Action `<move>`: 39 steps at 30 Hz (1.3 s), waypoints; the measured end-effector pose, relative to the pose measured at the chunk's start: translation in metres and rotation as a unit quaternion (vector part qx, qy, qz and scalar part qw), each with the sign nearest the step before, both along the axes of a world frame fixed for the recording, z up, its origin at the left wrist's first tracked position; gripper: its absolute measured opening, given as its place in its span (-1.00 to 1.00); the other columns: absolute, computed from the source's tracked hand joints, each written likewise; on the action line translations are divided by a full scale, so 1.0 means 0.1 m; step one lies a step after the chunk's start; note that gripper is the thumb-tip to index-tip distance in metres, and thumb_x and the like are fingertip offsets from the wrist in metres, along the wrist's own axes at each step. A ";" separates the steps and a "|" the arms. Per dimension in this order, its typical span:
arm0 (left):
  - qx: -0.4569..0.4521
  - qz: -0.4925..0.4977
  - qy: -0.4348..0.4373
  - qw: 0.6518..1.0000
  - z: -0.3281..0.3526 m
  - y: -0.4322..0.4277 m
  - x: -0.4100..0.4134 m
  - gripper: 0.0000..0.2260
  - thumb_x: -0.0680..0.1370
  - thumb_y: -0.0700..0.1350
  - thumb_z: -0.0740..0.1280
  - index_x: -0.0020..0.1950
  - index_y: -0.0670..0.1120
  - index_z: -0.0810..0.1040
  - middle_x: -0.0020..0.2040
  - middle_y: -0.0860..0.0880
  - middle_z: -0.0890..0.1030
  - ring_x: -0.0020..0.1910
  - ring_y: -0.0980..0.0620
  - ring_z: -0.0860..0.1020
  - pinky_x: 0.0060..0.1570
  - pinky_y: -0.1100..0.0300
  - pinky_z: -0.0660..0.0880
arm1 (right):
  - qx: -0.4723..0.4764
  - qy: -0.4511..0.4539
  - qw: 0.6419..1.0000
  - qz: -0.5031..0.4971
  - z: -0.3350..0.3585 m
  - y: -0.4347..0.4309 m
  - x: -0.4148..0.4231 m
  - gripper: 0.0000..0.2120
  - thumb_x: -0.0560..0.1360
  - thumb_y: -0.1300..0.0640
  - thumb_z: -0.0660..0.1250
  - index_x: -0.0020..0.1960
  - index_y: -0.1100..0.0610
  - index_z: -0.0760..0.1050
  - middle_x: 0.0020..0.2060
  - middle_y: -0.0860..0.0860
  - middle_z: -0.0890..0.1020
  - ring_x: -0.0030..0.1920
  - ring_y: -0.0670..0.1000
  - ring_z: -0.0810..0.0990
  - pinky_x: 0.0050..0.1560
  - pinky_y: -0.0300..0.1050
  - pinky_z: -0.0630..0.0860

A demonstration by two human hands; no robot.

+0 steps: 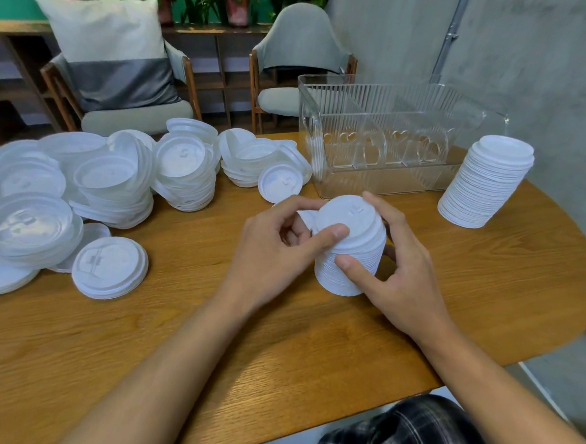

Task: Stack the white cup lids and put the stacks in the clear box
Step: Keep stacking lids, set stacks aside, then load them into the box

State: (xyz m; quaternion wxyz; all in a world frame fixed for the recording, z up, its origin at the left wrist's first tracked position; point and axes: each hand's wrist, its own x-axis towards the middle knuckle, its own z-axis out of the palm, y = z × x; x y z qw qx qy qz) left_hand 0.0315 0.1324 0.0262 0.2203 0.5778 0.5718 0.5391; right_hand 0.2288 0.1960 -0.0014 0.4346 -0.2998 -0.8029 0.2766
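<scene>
At table (277,351) centre: lid stack (368,250) being clasped by L hand (276,248) & R hand (405,266); rims prob. needing to be squared evenly, w/o tilting.

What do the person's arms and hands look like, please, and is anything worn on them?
The left hand and right hand are bare: no gloves, rings or watch show. The left forearm and right forearm are bare too, with no sleeve in view. Dark plaid cloth with pale lines shows at the lower right.
</scene>
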 end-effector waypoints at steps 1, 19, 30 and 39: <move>0.004 0.012 0.013 1.000 0.00 0.00 -0.01 -0.65 0.44 0.27 0.50 0.15 0.17 0.69 -0.26 0.00 0.58 -0.28 0.16 0.48 -0.22 0.28 0.41 | -0.002 -0.001 1.000 0.002 0.00 0.00 0.00 -0.26 0.50 -0.18 0.46 0.59 -0.03 0.29 0.46 -0.22 0.44 0.47 -0.12 0.44 0.36 -0.01 0.53; 0.018 0.010 -0.016 1.000 -0.01 -0.01 0.17 -0.45 0.30 0.26 0.62 0.22 0.13 0.62 0.16 0.15 0.60 0.21 0.16 0.58 0.04 0.23 0.58 | 0.007 -0.001 1.000 0.021 0.00 -0.01 0.00 -0.18 0.48 -0.16 0.48 0.63 -0.02 0.21 0.45 -0.25 0.41 0.48 -0.15 0.41 0.36 -0.28 0.43; 0.008 -0.040 -0.062 0.997 -0.02 0.01 0.13 -0.51 0.45 0.04 0.60 0.36 0.04 0.62 0.22 0.13 0.70 0.28 0.10 0.62 0.28 -0.02 0.59 | 0.002 -0.004 1.000 0.018 0.00 -0.01 0.00 -0.20 0.48 -0.19 0.50 0.61 -0.02 0.27 0.46 -0.19 0.45 0.48 -0.12 0.43 0.34 -0.24 0.47; -0.003 -0.053 0.009 0.999 0.02 0.01 0.11 -0.50 0.48 0.17 0.52 0.40 0.13 0.59 0.24 0.18 0.62 0.31 0.13 0.56 0.27 0.01 0.56 | -0.002 0.003 1.000 0.022 0.00 -0.02 0.01 -0.21 0.48 -0.14 0.54 0.60 0.00 0.29 0.47 -0.17 0.47 0.47 -0.09 0.46 0.32 -0.23 0.51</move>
